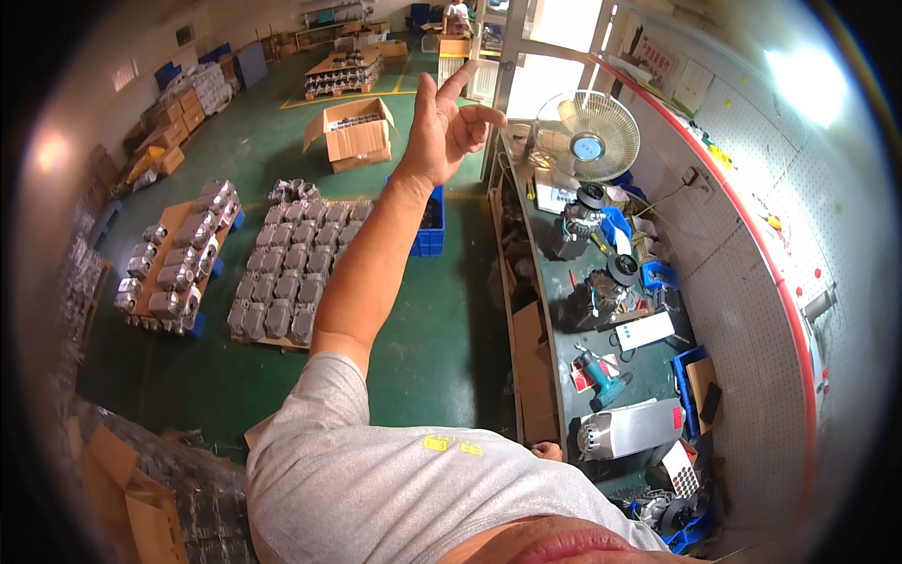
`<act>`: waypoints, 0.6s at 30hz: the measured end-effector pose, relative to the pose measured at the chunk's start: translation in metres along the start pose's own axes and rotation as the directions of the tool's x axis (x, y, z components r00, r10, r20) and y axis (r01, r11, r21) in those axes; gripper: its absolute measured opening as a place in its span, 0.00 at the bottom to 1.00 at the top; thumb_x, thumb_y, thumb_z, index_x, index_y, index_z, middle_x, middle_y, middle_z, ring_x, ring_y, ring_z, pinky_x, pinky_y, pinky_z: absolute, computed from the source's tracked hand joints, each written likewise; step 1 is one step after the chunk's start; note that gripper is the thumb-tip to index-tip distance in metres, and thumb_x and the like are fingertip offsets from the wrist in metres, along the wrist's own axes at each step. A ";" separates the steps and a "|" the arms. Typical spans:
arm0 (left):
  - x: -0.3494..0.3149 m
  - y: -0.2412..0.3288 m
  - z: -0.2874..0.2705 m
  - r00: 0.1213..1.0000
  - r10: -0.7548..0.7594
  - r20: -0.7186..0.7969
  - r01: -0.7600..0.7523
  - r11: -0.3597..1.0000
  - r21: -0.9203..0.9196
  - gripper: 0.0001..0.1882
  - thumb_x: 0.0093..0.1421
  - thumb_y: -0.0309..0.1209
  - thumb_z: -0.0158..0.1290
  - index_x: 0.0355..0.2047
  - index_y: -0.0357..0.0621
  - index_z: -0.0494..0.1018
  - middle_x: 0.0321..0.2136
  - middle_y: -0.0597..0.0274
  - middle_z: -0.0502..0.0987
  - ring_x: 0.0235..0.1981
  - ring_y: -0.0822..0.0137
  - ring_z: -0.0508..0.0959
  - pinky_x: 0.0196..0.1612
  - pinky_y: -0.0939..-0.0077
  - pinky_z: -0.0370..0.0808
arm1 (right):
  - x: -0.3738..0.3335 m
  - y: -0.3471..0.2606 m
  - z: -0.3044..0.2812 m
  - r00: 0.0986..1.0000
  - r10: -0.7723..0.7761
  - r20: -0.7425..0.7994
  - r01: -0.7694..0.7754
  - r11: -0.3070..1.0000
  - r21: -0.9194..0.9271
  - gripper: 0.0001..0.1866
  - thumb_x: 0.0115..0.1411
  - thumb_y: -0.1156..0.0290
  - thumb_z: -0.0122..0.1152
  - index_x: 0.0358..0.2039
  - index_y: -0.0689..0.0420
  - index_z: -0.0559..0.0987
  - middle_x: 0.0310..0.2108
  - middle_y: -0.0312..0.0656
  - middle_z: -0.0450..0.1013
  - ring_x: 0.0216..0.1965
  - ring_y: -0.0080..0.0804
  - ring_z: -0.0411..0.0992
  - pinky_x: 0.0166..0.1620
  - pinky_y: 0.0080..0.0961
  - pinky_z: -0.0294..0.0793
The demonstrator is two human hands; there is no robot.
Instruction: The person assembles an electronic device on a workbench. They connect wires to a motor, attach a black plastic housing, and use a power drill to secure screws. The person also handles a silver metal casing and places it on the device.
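Note:
My left arm stretches out ahead, and my left hand is raised in the air with its fingers apart. Nothing is in it. It appears in front of the doorway, left of a standing fan on the workbench. Only a small part of my right hand shows, low down beside the near edge of the bench, past my grey shirt. Its fingers are mostly hidden. Closest to it on the bench is a silver metal motor housing. A teal cordless drill lies just beyond.
Two dark machine units with black pulleys, a white power strip and blue bins crowd the bench. On the green floor stand pallets of metal castings, an open carton and a blue crate. Another person is far back.

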State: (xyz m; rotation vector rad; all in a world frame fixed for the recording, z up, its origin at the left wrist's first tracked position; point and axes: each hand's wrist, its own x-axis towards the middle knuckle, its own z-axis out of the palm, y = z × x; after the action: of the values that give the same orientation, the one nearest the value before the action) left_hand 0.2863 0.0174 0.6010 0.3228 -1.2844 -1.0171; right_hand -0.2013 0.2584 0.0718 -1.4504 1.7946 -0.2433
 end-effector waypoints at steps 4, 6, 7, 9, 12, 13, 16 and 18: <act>0.007 0.007 -0.005 0.999 -0.005 0.051 0.012 0.992 -0.128 0.56 0.63 0.76 0.31 0.74 0.43 0.47 0.34 0.48 0.83 0.23 0.72 0.71 0.28 0.77 0.66 | 0.006 0.020 0.000 1.000 -0.007 0.010 0.007 0.999 -0.040 0.12 0.54 0.68 0.67 0.37 0.60 0.87 0.34 0.50 0.83 0.37 0.41 0.83 0.45 0.35 0.81; 0.012 0.011 -0.015 0.991 -0.003 0.134 0.037 0.967 -0.251 0.56 0.62 0.76 0.31 0.74 0.42 0.49 0.34 0.48 0.83 0.23 0.70 0.71 0.28 0.76 0.66 | 0.011 0.030 0.001 1.000 0.005 0.020 -0.004 0.999 -0.050 0.12 0.54 0.68 0.68 0.37 0.59 0.87 0.34 0.50 0.83 0.38 0.40 0.83 0.46 0.35 0.81; 0.014 0.010 -0.017 0.990 0.013 0.139 0.024 0.964 -0.266 0.55 0.62 0.76 0.32 0.73 0.42 0.52 0.34 0.48 0.83 0.24 0.70 0.71 0.29 0.75 0.66 | 0.012 0.034 -0.002 1.000 0.001 0.015 0.000 0.999 -0.052 0.12 0.54 0.67 0.68 0.37 0.59 0.87 0.34 0.49 0.83 0.38 0.41 0.83 0.46 0.35 0.81; 0.014 0.008 -0.016 0.993 0.009 0.115 0.020 0.968 -0.251 0.54 0.63 0.76 0.33 0.73 0.43 0.52 0.34 0.48 0.82 0.24 0.69 0.71 0.29 0.75 0.66 | 0.015 0.042 -0.006 1.000 -0.007 0.010 0.008 0.998 -0.056 0.13 0.53 0.66 0.69 0.38 0.58 0.87 0.35 0.49 0.83 0.39 0.41 0.83 0.46 0.35 0.81; 0.010 0.013 -0.012 0.993 0.016 0.113 0.013 0.968 -0.250 0.54 0.63 0.76 0.33 0.73 0.44 0.52 0.34 0.48 0.82 0.24 0.69 0.71 0.29 0.75 0.66 | 0.015 0.034 -0.006 1.000 -0.021 0.015 0.022 0.998 -0.062 0.14 0.53 0.65 0.69 0.37 0.58 0.87 0.35 0.49 0.83 0.38 0.41 0.83 0.46 0.35 0.81; 0.010 0.013 -0.009 0.993 0.022 0.120 0.010 0.965 -0.262 0.54 0.63 0.76 0.33 0.73 0.44 0.51 0.34 0.48 0.82 0.24 0.69 0.71 0.29 0.75 0.66 | 0.015 0.034 -0.006 1.000 -0.027 0.009 0.027 0.998 -0.056 0.14 0.52 0.65 0.68 0.37 0.58 0.87 0.34 0.49 0.83 0.38 0.41 0.83 0.46 0.35 0.81; 0.008 0.019 -0.002 0.983 0.061 0.170 -0.009 0.956 -0.295 0.54 0.63 0.76 0.32 0.74 0.44 0.51 0.33 0.48 0.82 0.24 0.69 0.71 0.30 0.74 0.67 | 0.014 0.033 -0.006 0.999 -0.039 -0.005 0.039 0.998 -0.042 0.14 0.52 0.65 0.68 0.37 0.59 0.87 0.34 0.50 0.83 0.38 0.41 0.83 0.46 0.35 0.81; 0.008 0.022 0.001 0.985 0.066 0.157 -0.022 0.964 -0.264 0.54 0.63 0.75 0.32 0.74 0.44 0.51 0.33 0.49 0.81 0.24 0.69 0.71 0.29 0.76 0.67 | 0.013 0.030 -0.005 0.999 -0.040 -0.003 0.040 0.998 -0.038 0.13 0.53 0.67 0.67 0.37 0.59 0.87 0.34 0.51 0.83 0.38 0.41 0.83 0.45 0.36 0.81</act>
State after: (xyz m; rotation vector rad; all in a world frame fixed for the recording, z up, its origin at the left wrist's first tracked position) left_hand 0.2948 0.0232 0.6217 0.0069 -1.2790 -1.1791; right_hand -0.2265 0.2548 0.0512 -1.5145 1.7836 -0.2331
